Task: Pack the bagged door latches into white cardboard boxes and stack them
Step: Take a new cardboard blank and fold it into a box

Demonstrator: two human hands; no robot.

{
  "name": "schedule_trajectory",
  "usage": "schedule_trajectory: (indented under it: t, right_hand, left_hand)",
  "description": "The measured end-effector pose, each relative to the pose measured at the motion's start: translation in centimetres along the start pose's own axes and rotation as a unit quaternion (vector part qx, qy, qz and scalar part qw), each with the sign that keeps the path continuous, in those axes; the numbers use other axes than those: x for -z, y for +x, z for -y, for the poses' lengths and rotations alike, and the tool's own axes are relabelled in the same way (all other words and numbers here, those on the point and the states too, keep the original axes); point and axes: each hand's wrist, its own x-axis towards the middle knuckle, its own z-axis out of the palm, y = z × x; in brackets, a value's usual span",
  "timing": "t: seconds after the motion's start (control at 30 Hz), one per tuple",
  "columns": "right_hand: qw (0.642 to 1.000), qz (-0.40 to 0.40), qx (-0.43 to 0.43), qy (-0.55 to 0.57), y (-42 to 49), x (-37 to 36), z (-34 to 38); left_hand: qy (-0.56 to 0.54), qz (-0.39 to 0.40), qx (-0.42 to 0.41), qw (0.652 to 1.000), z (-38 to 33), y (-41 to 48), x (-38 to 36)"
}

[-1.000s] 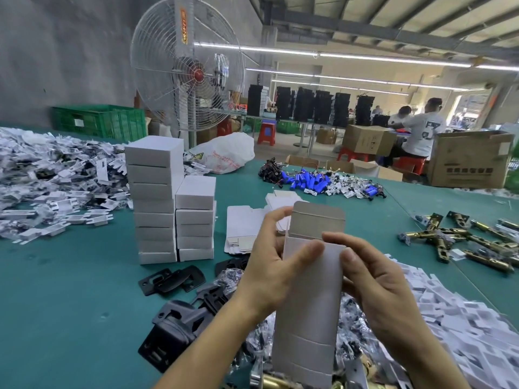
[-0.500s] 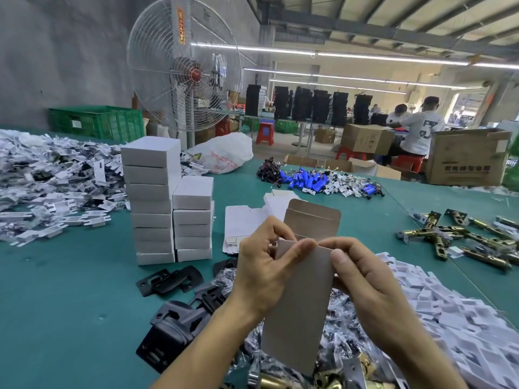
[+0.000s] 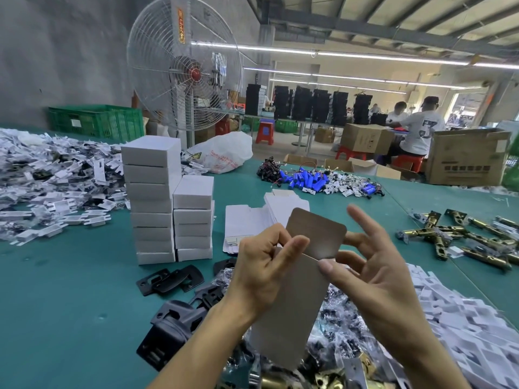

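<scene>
Two hands meet above the near edge of the table. Our left hand pinches a box near its top, with the thumb in front and the curled fingers behind. We hold this box in the air, still flat and a little tilted, and its top flap stands up and shows a brown side. Our right hand is wide, with the fingers spread behind the flap; only its thumb tip touches the upper right corner of the box. Under the hands, at the near edge, lies a heap of bagged latches. Toward the middle of the table two stacks of closed white boxes stand side by side and touch, the left one taller. Just right of them lie flat blanks. Black plates lie on the near side of the stacks. Brass latches lie near the right edge.
</scene>
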Motion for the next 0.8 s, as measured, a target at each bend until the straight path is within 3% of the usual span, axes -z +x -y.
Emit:
schedule_trajectory:
  t: [0.53, 0.8]
  right_hand:
    - [0.996, 0.044, -0.02, -0.073, -0.5, -0.1, 0.9]
    - [0.997, -0.001, -0.036, -0.068, -0.3, -0.5, 1.0]
  left_hand:
    - [-0.019, 0.015, 0.041, 0.999, 0.6, -0.2, 0.2]
    - [0.088, 0.07, 0.037, 0.993, 0.4, -0.5, 0.4]
